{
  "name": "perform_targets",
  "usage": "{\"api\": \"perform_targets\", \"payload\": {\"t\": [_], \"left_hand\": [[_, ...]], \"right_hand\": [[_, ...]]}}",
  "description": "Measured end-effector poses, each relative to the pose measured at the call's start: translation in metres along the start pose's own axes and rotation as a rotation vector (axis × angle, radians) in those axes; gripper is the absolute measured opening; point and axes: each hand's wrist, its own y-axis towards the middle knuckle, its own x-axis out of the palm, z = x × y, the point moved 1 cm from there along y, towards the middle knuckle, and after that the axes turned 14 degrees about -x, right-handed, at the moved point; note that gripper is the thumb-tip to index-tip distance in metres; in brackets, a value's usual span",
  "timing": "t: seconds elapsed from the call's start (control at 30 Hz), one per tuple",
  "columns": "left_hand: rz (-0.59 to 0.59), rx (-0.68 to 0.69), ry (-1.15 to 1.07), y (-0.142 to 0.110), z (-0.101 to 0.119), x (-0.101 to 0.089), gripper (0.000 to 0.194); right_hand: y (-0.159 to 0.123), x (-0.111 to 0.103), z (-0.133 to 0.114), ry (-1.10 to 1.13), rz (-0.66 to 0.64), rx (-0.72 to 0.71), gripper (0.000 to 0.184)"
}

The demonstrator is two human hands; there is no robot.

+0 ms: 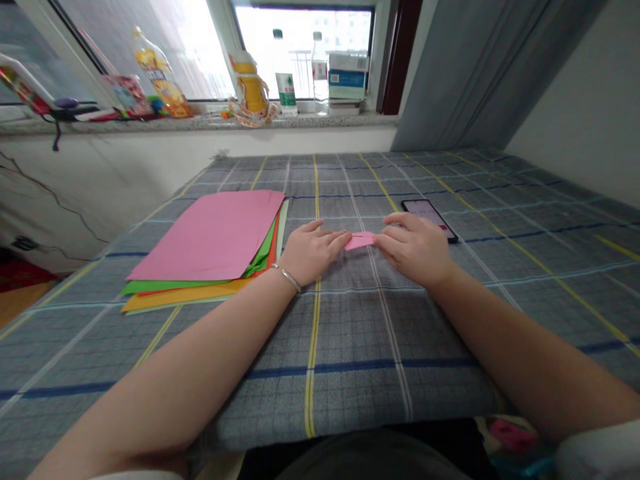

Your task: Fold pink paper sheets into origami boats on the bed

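A small folded piece of pink paper lies low over the plaid cloth, between my two hands. My left hand, with a silver bangle at the wrist, has its fingers together on the paper's left end. At the right end, my right hand pinches the paper between thumb and fingers. Both ends of the paper are hidden under my fingertips. Left of my left hand sits a stack of coloured paper with a pink sheet on top and green, orange and yellow edges showing below.
A phone lies just behind my right hand, partly covered by it. The grey plaid tablecloth spreads over the table. On the windowsill stand bottles, a yellow cup and a box. A grey curtain hangs at the right.
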Motion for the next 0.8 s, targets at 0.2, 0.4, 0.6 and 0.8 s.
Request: {"api": "perform_targets", "payload": {"t": [0.2, 0.4, 0.6, 0.8], "left_hand": [[0.053, -0.174, 0.025, 0.0, -0.012, 0.001, 0.027], [-0.006, -0.217, -0.079, -0.001, 0.008, 0.005, 0.04], [-0.062, -0.237, -0.035, 0.001, 0.006, 0.007, 0.033], [-0.061, -0.409, -0.208, 0.0, 0.0, 0.009, 0.029]], "right_hand": [[-0.006, -0.003, 0.01, 0.085, 0.061, 0.139, 0.027], [0.001, 0.0, -0.002, 0.14, 0.084, 0.105, 0.024], [0.002, 0.004, 0.0, 0.083, 0.062, 0.106, 0.029], [0.001, 0.008, 0.006, 0.125, 0.046, 0.236, 0.022]]}}
